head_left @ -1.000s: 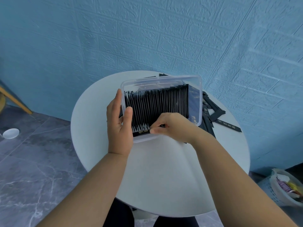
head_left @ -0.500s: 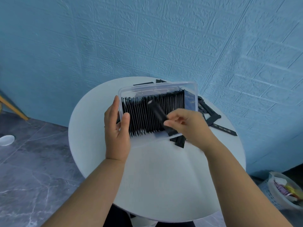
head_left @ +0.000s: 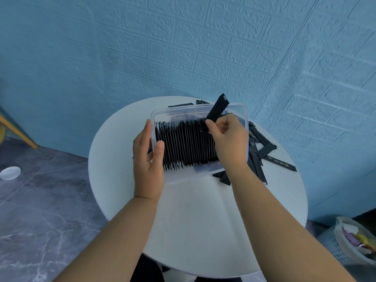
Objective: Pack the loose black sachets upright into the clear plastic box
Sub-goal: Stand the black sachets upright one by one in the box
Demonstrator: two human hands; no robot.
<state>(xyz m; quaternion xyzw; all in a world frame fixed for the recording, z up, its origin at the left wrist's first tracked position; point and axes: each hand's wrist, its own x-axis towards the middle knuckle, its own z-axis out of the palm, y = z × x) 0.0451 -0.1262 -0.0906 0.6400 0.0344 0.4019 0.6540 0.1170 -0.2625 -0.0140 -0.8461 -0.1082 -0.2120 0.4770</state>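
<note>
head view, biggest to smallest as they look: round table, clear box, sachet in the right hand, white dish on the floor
1. round white table
2. clear plastic box
3. black sachet and white dish look alike; the dish is farther, so unranked

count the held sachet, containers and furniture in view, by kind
held black sachet: 1
clear plastic box: 1
round white table: 1
white mesh basket: 1
white dish: 1
total: 5
</note>
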